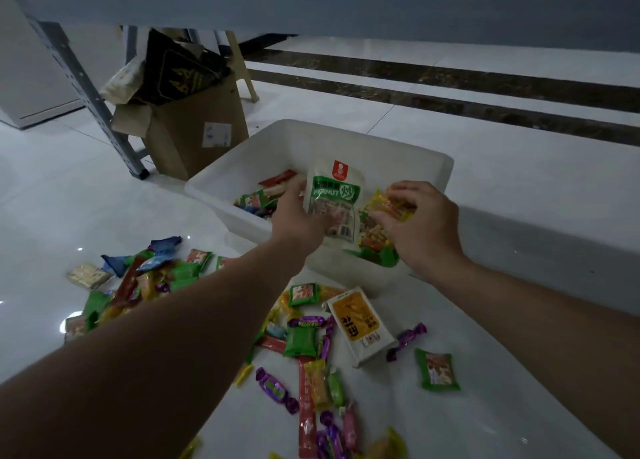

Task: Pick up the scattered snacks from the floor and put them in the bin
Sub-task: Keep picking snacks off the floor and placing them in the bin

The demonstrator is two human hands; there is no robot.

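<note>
Gripping a peanut pack (333,195) over the bin (437,162) with the left hand (298,218), pinching a yellow packet (393,206) with the right hand (424,228). Got snacks (300,341) all over the floor (512,372).

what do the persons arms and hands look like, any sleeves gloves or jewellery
The left hand and right hand are bare, with no gloves. No ring, watch or bracelet shows on the fingers or wrists. The left forearm and right forearm are uncovered to the frame's edge, so no sleeve is in view. No markings show in the dim light.
</note>
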